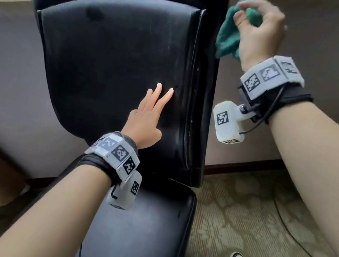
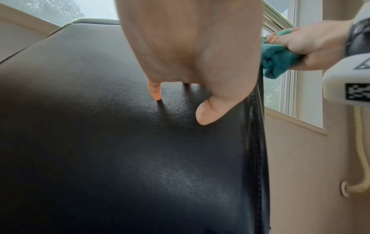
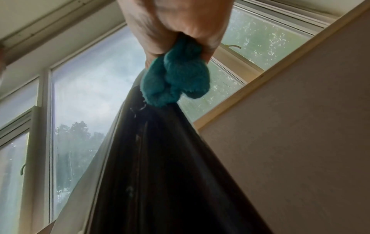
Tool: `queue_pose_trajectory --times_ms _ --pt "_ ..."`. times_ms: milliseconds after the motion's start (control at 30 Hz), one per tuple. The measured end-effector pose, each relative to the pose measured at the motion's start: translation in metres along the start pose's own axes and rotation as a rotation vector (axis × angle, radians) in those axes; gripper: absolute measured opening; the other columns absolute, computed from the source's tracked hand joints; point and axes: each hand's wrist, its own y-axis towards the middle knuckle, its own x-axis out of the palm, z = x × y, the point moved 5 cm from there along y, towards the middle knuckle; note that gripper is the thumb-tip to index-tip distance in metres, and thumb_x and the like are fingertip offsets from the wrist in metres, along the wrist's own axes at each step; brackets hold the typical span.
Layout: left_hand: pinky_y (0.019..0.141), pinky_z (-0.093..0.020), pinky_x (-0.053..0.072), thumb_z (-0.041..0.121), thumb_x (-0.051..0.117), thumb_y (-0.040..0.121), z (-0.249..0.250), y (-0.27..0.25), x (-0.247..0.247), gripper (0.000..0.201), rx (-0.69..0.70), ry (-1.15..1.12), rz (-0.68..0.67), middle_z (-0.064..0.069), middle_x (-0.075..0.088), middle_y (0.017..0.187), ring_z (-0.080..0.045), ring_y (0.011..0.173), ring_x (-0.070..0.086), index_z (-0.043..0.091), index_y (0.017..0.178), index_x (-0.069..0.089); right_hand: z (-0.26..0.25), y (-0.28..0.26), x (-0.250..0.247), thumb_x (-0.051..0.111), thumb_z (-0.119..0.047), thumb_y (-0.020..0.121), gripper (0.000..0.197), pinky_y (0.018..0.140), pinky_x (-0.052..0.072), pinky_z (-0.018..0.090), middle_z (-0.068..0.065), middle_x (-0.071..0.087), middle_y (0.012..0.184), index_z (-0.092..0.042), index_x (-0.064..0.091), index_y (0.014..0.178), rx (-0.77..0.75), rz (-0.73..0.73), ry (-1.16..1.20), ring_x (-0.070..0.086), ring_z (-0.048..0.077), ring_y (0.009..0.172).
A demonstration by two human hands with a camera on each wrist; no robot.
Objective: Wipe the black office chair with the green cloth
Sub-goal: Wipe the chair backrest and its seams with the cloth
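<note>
Bunching within right-hand fingers [image 3: 152, 47]: green cloth [image 3: 176, 79]

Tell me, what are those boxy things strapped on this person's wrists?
Both forearms are bare, with no sleeves. Each wrist wears a black wrap under a white blocky band printed with black-and-white square code markings. A small white box, also marked, hangs below the right wrist, and a similar box hangs below the left one. Thin black cables run along both units. The left hand and right hand wear no gloves.

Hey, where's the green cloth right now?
The green cloth is bunched in the right hand, at the upper right of the head view, against the right edge of the black office chair backrest.
</note>
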Motion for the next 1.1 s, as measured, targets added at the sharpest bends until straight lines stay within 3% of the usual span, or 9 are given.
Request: queue_pose_trajectory --times_ms 133,267,400,533,733,833,900,1000,1100 --pt "0.107 -0.039 0.029 -0.009 0.046 0.072 -0.001 -0.001 -0.001 0.104 -0.002 -0.008 -0.004 0.012 -0.019 0.156 -0.013 0.144 -0.015 0.04 0.148 -0.005 0.008 -0.016 0.011 0.066 -0.02 0.081 0.019 0.077 0.033 0.0 0.004 0.063 0.1 -0.02 0.071 0.1 -0.023 -0.083 -0.01 0.052 0.006 0.089" --pt "0.106 -0.039 0.028 -0.008 0.047 0.072 -0.001 0.0 0.001 0.104 -0.009 -0.011 -0.006 0.011 -0.018 0.156 -0.013 0.144 -0.015 0.039 0.148 -0.005 0.023 -0.037 0.014 0.064 -0.02 0.082 0.015 0.079 0.042 0.016 0.004 0.065 0.102 -0.01 0.064 0.094 0.055 -0.116 -0.007 0.056 0.011 0.089" --pt "0.104 -0.039 0.029 -0.008 0.047 0.071 0.0 0.001 0.002 0.103 -0.02 0.004 0.009 0.009 -0.018 0.156 -0.015 0.144 -0.014 0.038 0.148 -0.005 0.045 -0.067 0.012 0.063 -0.017 0.086 0.016 0.068 0.034 0.015 -0.002 0.058 0.094 -0.004 0.057 0.094 0.163 -0.275 -0.079 0.05 0.013 0.083" --pt "0.102 -0.038 0.032 -0.007 0.049 0.072 -0.002 0.004 0.002 0.103 -0.027 0.022 0.021 0.008 -0.017 0.157 -0.016 0.145 -0.013 0.037 0.149 -0.004 0.069 -0.093 0.004 0.065 -0.016 0.084 0.012 0.063 0.031 0.013 0.001 0.059 0.091 -0.01 0.06 0.093 0.277 -0.439 -0.171 0.051 0.014 0.082" --pt "0.103 -0.036 0.026 -0.005 0.051 0.073 -0.002 0.008 0.005 0.103 -0.057 0.049 0.009 0.007 -0.018 0.157 -0.016 0.145 -0.014 0.036 0.149 -0.006 0.072 -0.111 -0.008 0.064 -0.012 0.084 0.01 0.06 0.033 0.004 -0.001 0.059 0.092 -0.01 0.063 0.094 0.356 -0.278 -0.075 0.048 0.012 0.083" --pt "0.093 -0.03 0.028 -0.006 0.05 0.073 -0.004 0.01 0.003 0.103 -0.065 0.062 0.0 0.008 -0.019 0.156 -0.014 0.145 -0.013 0.037 0.148 -0.006 0.068 -0.114 -0.01 0.064 -0.012 0.084 0.008 0.059 0.035 -0.002 -0.002 0.059 0.091 -0.011 0.062 0.092 0.382 -0.244 -0.009 0.052 0.012 0.084" --pt "0.084 -0.026 0.034 -0.007 0.049 0.072 -0.006 0.012 -0.001 0.104 -0.067 0.063 -0.012 0.01 -0.019 0.156 -0.014 0.145 -0.012 0.038 0.148 -0.005 0.062 -0.115 -0.009 0.064 -0.014 0.084 0.008 0.059 0.037 -0.001 -0.002 0.06 0.092 -0.013 0.062 0.092 0.386 -0.245 0.021 0.054 0.012 0.085" --pt "0.077 -0.028 0.046 -0.009 0.047 0.072 -0.01 0.014 -0.007 0.103 -0.102 0.052 -0.03 0.011 -0.017 0.156 -0.013 0.145 -0.01 0.039 0.148 -0.003 0.048 -0.119 -0.006 0.065 -0.016 0.084 0.009 0.062 0.042 0.004 -0.003 0.06 0.092 -0.015 0.062 0.092 0.397 -0.274 0.074 0.056 0.012 0.086" --pt "0.079 -0.028 0.04 -0.009 0.045 0.075 -0.014 0.016 -0.019 0.097 -0.131 0.022 -0.045 0.01 -0.011 0.158 -0.015 0.145 -0.006 0.039 0.149 0.003 0.032 -0.126 0.0 0.065 -0.017 0.083 0.008 0.074 0.05 0.023 -0.002 0.062 0.094 -0.018 0.06 0.089 0.425 -0.316 0.124 0.059 0.015 0.09"
